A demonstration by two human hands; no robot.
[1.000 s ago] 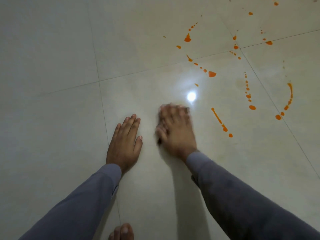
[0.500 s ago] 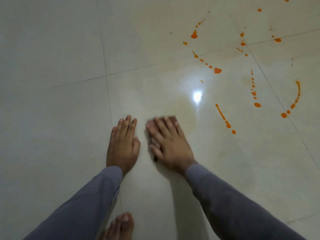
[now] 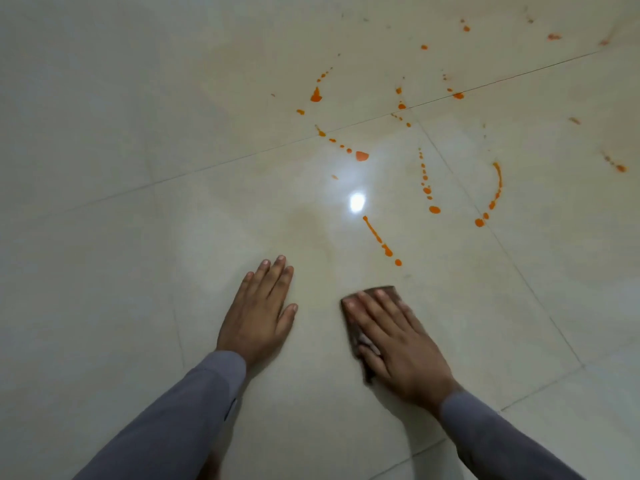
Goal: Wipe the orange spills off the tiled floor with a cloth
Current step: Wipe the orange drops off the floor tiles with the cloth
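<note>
One brown cloth [image 3: 372, 294], folded flat, lay low and right of centre on the glossy cream tiled floor [image 3: 104, 237], and your right hand [image 3: 398, 344] pressed it down with fingers straight, nothing clenched. Your left hand [image 3: 259, 313] rested flat beside it, holding nothing. Above them the orange spills [image 3: 381, 240] ran in several dotted trails, too many drops to count.

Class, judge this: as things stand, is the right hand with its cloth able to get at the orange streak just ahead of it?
Probably yes. The right hand presses the cloth flat, and only bare tile lies between it and the orange streak.
</note>
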